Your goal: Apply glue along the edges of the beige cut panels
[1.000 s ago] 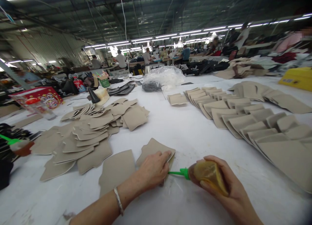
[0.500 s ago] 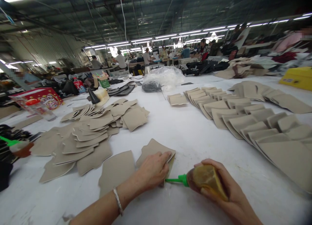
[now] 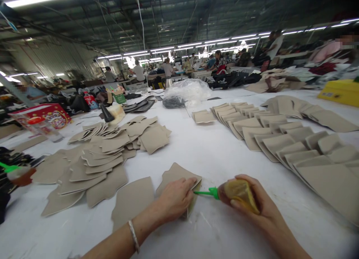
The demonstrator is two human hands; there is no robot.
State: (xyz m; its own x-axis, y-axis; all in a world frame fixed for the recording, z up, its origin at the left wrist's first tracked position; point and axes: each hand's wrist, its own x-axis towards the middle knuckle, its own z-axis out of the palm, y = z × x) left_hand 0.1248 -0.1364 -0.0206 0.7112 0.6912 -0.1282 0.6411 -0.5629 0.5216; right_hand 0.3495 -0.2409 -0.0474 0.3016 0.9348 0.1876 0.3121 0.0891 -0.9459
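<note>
My left hand (image 3: 176,199), with a bracelet at the wrist, grips the right edge of a grey-beige piece (image 3: 175,173), its edge lifted and folded over. Beneath the fingers an olive-toned underside shows. My right hand (image 3: 259,203) is wrapped round a squeeze bottle (image 3: 237,194) of amber liquid, tipped sideways. Its thin green nozzle points left, its tip close to the piece's folded edge; whether it touches is hard to tell. Another flat beige piece (image 3: 133,199) lies just left, partly behind my left forearm.
Overlapping beige pieces (image 3: 98,154) lie at the left, and long fanned rows (image 3: 280,139) at the right. A second green-tipped bottle (image 3: 21,175) is at the far left. Clear plastic (image 3: 189,91), a yellow box (image 3: 340,92) and a red box (image 3: 56,115) stand farther back. People work beyond.
My right hand and the bottle have moved up, bringing the nozzle higher along the folded edge. My left hand keeps its hold, and more of the underside shows. The whole view has shifted slightly.
</note>
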